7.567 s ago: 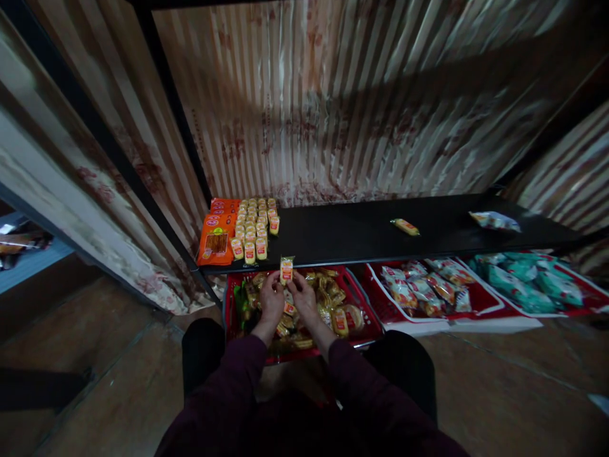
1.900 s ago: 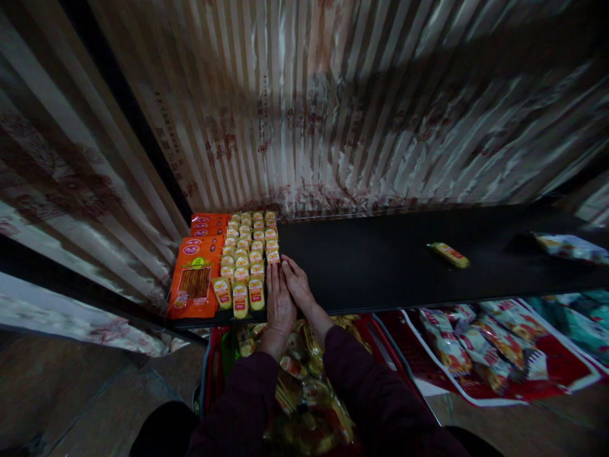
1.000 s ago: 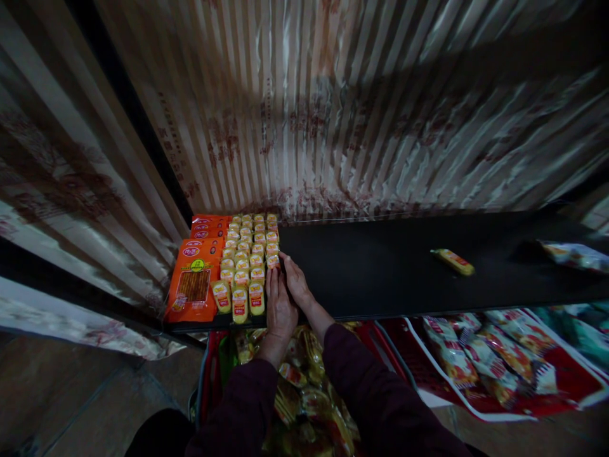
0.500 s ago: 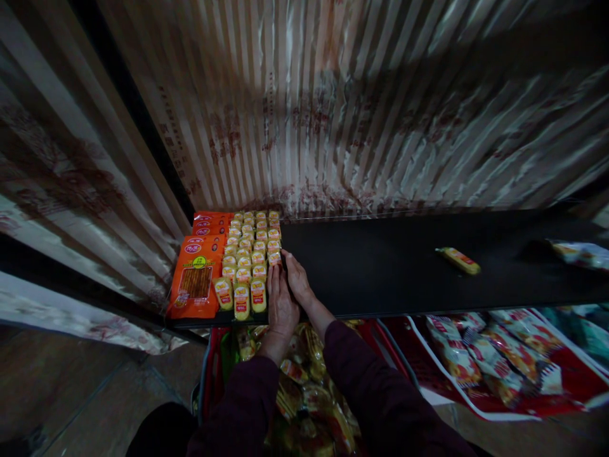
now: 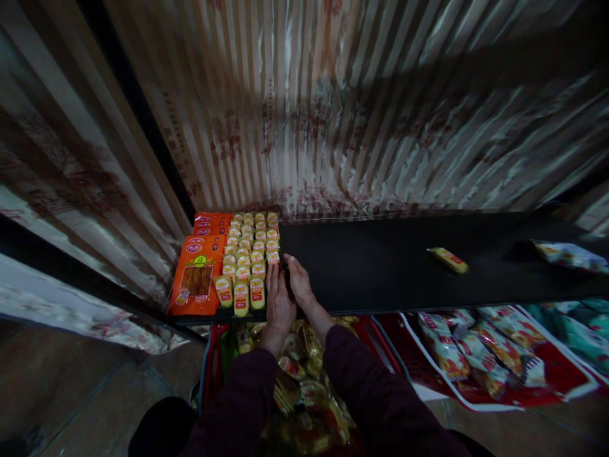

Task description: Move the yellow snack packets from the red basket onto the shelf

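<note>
While right hand (image 5: 299, 280) lies alongside, left hand (image 5: 281, 308), nearly flat, touches yellow packet (image 5: 273, 257).

Snack packs (image 5: 243, 261) yellow, labels (image 5: 241, 303) partly red; pouches (image 5: 196, 273) at their nine o'clock orange; shelf (image 5: 361, 266) black; curtain (image 5: 295, 76) striped (reddish prints (image 5: 226, 136)).

On shelf (image 5: 361, 270): packets (image 5: 196, 279) at left, snack rows (image 5: 243, 260) right beside them, single snack (image 5: 448, 259) farther right; basket (image 5: 215, 355) below.
</note>
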A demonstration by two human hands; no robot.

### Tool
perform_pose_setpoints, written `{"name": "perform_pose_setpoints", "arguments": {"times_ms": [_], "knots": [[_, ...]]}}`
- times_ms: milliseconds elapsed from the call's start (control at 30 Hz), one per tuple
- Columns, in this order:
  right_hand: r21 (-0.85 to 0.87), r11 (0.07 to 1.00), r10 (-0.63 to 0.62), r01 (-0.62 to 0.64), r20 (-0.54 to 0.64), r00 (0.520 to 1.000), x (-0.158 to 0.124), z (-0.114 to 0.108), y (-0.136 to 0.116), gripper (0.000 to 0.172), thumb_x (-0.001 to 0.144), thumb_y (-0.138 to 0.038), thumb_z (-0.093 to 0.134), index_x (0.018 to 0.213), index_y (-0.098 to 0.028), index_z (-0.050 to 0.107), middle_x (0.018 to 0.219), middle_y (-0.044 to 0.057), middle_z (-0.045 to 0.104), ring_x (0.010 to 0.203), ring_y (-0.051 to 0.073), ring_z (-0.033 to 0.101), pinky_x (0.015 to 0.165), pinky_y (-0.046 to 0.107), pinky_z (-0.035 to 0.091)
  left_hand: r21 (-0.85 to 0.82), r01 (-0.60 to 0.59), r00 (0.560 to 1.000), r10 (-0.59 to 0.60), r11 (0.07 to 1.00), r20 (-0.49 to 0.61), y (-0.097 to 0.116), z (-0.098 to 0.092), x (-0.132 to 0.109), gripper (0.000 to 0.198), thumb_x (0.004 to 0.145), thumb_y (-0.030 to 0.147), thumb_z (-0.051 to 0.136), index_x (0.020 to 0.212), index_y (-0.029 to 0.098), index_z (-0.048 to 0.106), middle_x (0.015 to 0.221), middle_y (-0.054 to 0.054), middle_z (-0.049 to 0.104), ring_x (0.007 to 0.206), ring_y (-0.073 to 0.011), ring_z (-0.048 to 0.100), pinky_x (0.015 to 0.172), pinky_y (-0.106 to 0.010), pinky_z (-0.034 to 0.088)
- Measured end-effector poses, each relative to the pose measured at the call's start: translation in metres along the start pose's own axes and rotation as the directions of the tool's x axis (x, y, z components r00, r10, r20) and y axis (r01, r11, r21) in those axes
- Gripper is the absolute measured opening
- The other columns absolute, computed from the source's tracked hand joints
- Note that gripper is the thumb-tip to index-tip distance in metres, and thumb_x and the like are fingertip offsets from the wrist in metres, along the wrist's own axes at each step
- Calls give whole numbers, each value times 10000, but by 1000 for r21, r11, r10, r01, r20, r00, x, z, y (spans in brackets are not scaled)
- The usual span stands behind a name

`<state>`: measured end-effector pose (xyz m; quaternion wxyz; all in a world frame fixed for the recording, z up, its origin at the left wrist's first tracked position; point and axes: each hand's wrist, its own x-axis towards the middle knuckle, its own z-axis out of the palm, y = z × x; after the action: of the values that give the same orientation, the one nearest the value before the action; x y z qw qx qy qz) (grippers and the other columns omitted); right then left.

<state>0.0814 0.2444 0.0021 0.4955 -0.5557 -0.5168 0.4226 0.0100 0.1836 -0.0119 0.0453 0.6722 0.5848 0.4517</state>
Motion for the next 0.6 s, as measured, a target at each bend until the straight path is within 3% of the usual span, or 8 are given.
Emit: {"name": "perform_pose_setpoints", "arguments": {"times_ms": [233,400,600], "knots": [[8,999,-31,31,-32,999,-29,-9,-12,629,856,-650,362,1123,-164,660,1231,99,639,1169,212,567,1074,374,378,-89,-45,997,51,995,58,1,-5,-6,471,852,157,467,1321,116,459,1431,-160,430,1398,-253,284,1132,-475,320],[1,997,-73,73,1,997,-62,-12,-17,572,877,-617,365,1098,-183,666,1176,83,668,1102,201,603,1034,359,418,-231,-3,997,22,973,79,11,-14,-29,503,903,168,390,1406,189,379,1461,-107,406,1399,-186,284,1150,-398,303],[-20,998,-52,52,-3,999,-97,-14,-19,572,891,-599,338,1106,-173,653,1160,89,672,1104,199,598,1036,357,407,-277,-28,995,54,961,88,22,-33,-57,500,874,187,460,1374,181,430,1436,-111,436,1394,-212,289,1143,-419,302]]}}
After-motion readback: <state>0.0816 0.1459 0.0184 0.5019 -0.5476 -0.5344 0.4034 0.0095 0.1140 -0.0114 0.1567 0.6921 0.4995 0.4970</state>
